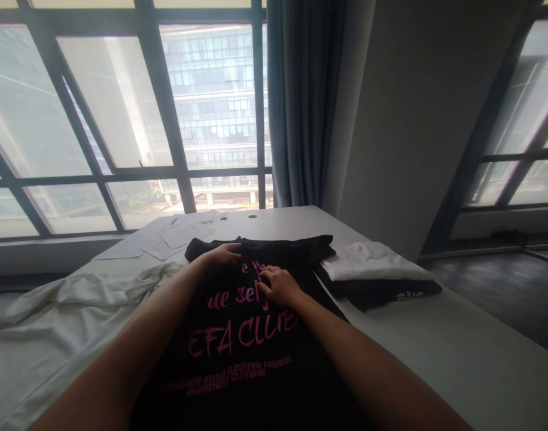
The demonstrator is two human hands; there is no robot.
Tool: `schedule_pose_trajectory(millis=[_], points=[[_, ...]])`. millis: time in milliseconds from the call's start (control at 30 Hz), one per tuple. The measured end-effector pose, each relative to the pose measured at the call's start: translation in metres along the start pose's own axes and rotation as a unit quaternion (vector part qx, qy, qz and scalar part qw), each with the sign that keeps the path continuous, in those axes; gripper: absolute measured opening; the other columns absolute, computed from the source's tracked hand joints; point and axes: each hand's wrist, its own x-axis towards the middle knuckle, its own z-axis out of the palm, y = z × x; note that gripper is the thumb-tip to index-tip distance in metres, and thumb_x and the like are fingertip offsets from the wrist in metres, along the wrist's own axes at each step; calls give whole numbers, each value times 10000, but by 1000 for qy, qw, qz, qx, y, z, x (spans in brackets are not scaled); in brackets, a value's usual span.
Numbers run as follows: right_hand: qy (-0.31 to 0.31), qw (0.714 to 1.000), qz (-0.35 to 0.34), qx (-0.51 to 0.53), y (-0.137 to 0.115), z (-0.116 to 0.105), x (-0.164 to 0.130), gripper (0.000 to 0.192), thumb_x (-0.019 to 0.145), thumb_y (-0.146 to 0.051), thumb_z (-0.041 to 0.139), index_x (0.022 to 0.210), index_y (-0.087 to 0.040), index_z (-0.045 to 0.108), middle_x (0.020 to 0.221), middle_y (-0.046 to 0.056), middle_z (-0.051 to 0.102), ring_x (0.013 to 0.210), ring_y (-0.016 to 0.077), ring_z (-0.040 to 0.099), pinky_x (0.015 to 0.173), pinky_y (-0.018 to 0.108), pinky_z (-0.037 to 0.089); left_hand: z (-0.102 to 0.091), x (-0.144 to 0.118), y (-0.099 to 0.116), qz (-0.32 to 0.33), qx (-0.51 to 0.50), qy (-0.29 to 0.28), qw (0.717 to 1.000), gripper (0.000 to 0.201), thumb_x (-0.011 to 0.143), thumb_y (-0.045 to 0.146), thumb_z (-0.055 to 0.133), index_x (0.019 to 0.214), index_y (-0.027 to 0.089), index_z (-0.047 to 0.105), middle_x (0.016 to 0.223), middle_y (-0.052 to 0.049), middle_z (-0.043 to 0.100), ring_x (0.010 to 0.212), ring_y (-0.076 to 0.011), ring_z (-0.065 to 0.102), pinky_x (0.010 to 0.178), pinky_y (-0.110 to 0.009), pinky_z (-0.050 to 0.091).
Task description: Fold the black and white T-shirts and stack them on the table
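Both hands lie flat and unclenched on the black shirt point(238, 335): left hand point(222, 256) at its far edge, right hand point(280, 286) mid-print.

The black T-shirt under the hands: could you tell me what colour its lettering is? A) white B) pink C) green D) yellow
B: the black T-shirt lying flat on the table shows pink lettering between the left hand and the right hand.

Matt black cloth shirt point(238, 323) with pink print; soft crumpled white cloth sheet point(54, 317); smooth matt white table point(457, 353); thin paper sheets point(175, 233); folded white cloth point(373, 260); heavy cloth curtain point(301, 102).
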Motion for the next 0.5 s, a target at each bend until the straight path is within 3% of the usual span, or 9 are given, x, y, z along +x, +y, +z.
schedule_pose_trajectory(millis=[67,167,233,333,433,500], points=[[4,1000,-4,0,0,0,0,356,917,-417,544,1178,-208,667,1319,97,602,1247,256,509,1030,378,371,-5,-4,-3,-2,4,14,1000,558,883,294,561,1419,157,497,1186,-114,698,878,-221,710,792,-333,552],[12,1000,-11,2,1,2,0,356,920,-407,544,1172,-188,668,1308,101,608,1239,254,515,1023,377,377,-20,-12,-13,-36,114,116,986,385,879,318,547,1207,158,670,1114,-117,717,1024,-277,667,893,-371,504],[14,1000,-13,5,2,3,1,354,921,-406,542,1169,-188,668,1302,101,610,1232,252,520,1015,379,383,-33,-17,-26,-76,176,173,966,328,833,312,586,1078,129,707,1163,-176,684,1169,-368,577,952,-450,455],[17,1000,-12,4,3,4,1,346,916,-406,549,1160,-193,671,1288,97,618,1213,251,532,1005,383,390,-50,-19,-51,-176,237,253,921,416,807,378,616,1115,102,654,1278,-253,600,1252,-446,483,927,-525,437],[17,1000,-11,0,2,3,1,357,913,-407,555,1166,-182,668,1291,102,617,1209,255,533,1008,387,388,-62,-14,-76,-253,183,256,915,466,817,427,624,1110,65,639,1212,-278,632,1148,-424,577,851,-475,481],[15,1000,-10,-1,2,3,1,368,913,-403,556,1172,-164,665,1302,109,610,1223,261,524,1019,394,382,-66,-10,-89,-249,136,242,928,401,805,382,659,1018,43,667,1084,-262,688,1027,-387,648,800,-422,503]])
